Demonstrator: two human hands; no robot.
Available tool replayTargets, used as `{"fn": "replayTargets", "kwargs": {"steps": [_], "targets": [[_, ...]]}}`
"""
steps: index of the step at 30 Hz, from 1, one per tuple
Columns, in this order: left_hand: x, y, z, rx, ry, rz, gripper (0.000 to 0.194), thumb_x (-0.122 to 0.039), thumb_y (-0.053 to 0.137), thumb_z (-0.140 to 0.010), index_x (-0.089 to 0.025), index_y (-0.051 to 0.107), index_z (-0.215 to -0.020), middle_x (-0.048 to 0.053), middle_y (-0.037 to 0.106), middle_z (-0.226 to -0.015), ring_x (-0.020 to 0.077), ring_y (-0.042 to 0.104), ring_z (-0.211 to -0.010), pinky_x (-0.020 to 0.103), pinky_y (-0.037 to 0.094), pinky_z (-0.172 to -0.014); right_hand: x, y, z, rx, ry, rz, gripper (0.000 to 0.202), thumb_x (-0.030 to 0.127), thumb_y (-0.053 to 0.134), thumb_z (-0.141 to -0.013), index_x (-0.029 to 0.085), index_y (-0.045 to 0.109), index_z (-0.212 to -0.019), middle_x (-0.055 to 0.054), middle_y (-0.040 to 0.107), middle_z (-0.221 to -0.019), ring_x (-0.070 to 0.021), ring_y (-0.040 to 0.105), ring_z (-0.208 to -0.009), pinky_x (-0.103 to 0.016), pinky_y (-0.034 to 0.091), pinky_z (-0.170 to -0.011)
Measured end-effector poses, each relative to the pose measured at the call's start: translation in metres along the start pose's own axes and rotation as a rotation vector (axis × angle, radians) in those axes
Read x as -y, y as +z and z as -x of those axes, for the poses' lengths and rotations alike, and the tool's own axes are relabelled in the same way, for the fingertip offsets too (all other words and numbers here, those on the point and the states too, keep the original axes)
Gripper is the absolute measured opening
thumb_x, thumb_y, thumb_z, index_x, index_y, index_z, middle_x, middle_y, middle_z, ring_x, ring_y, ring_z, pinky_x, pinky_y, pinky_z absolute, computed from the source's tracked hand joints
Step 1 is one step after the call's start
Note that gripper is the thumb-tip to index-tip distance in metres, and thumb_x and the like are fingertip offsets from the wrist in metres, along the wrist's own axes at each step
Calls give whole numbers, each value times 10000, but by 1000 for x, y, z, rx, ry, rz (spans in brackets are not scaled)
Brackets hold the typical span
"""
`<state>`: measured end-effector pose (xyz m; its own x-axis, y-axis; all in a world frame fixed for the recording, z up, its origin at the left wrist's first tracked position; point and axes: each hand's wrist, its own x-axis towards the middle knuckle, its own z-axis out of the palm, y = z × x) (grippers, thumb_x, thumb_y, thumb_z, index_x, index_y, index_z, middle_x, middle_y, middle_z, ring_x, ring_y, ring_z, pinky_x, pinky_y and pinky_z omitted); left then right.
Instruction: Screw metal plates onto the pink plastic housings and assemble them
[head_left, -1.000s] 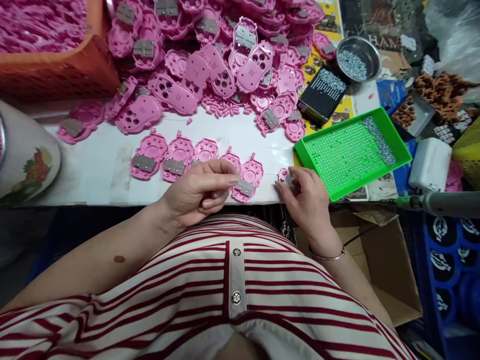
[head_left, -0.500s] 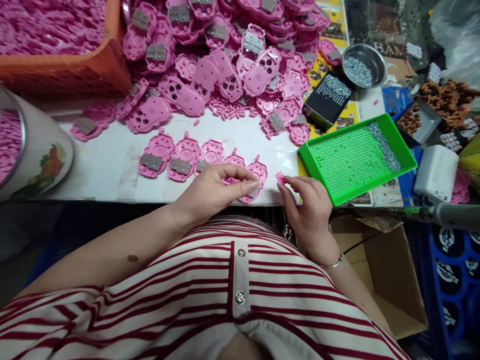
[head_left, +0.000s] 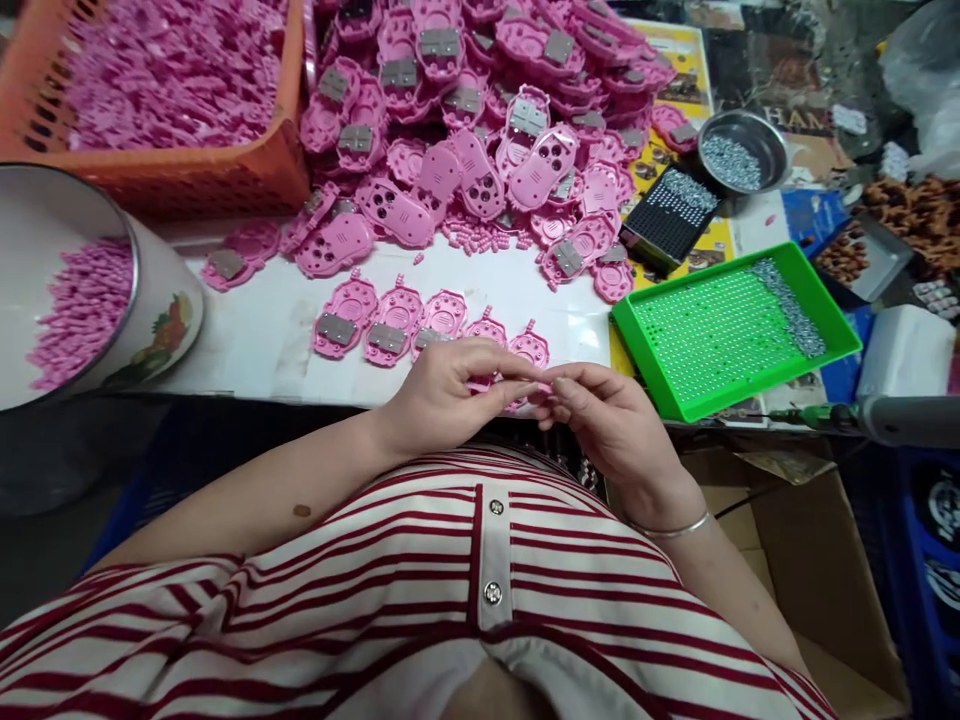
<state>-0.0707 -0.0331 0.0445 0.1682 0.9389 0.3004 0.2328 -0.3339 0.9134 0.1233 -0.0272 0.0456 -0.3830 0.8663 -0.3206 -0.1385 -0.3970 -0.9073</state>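
Observation:
My left hand and my right hand meet at the table's front edge, thumb and fingers of each pinched together. A small pink plastic piece shows between their fingertips, mostly covered by them. Just beyond the fingers, several pink plastic case halves lie in a row with their inner sides up. The leftmost case half and its neighbour carry grey metal plates. My left hand hides the lower part of the middle case half. Fingers partly cover the rightmost case half.
Behind the row rises a heap of pink cases. An orange basket and a white pot with pink parts stand left. At right are a green tray of screws, a black basket, a steel bowl and a power screwdriver.
My right hand has moved left with the small pink piece and now meets my left fingertips. The view has shifted, showing more of the basket and pot.

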Motion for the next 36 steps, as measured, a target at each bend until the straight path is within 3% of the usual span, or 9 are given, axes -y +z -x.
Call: {"fn": "replayTargets", "kwargs": {"steps": [2,4,7,9,11,15,18,28,36], "targets": [[6,-2,2,60,197,-63,120,-135,670,-849,-180,763,-909,46,759,-843,110,690,-770,204,550,-717,2,-1,0,32,66,-38,234,352,812,-725,195,735,-880,2,716,-755,-90,644,-641,-221,554,-616],[11,-3,4,101,296,-114,141,-112,650,-861,-180,750,-933,50,755,-884,116,695,-824,216,556,-754,2,-2,1,28,40,32,212,319,821,-712,196,744,-867,-1,730,-768,-92,649,-644,-229,558,-635],[16,-5,4,51,330,-230,131,-160,640,-894,-166,728,-990,55,753,-898,123,698,-841,228,564,-774,1,-7,3,-118,-173,350,133,296,766,-777,207,758,-875,-18,754,-826,-117,680,-732,-269,573,-730],[18,-5,5,41,321,-375,156,-192,611,-922,-151,718,-1029,66,751,-926,133,700,-844,242,569,-772,-2,-12,0,-308,-368,599,119,281,718,-824,214,757,-915,-31,764,-899,-134,695,-810,-297,573,-793],[18,-4,7,117,300,-558,186,-207,573,-941,-152,718,-1043,78,740,-994,148,703,-838,251,570,-727,-5,-18,-6,-428,-526,806,154,268,679,-856,205,742,-981,-49,764,-958,-147,700,-845,-315,576,-811],[9,-1,9,374,178,-904,256,-266,497,-973,-210,707,-1107,75,686,-1149,158,701,-755,249,526,-553,-14,-25,-25,-361,-737,1158,217,248,597,-910,155,706,-1072,-97,759,-992,-174,707,-889,-329,583,-812],[-1,1,7,532,51,-1016,312,-318,447,-998,-226,667,-1198,98,632,-1234,179,703,-769,259,497,-510,-22,-23,-37,-310,-837,1340,219,245,559,-932,136,702,-1058,-106,762,-965,-183,711,-891,-320,582,-806],[-7,-1,-2,679,-20,-1023,320,-309,421,-1012,-215,627,-1238,78,647,-1183,214,708,-850,293,505,-532,-35,-25,-46,-236,-836,1589,261,165,499,-939,151,652,-1151,-112,742,-1050,-193,671,-982,-330,534,-854],[-9,-1,-4,727,-32,-1046,329,-279,389,-1017,-190,628,-1225,84,643,-1114,222,699,-854,300,511,-553,-17,-4,-39,-174,-705,1925,206,128,491,-904,108,648,-1035,-127,695,-974,-237,577,-854,-354,453,-733]]}}
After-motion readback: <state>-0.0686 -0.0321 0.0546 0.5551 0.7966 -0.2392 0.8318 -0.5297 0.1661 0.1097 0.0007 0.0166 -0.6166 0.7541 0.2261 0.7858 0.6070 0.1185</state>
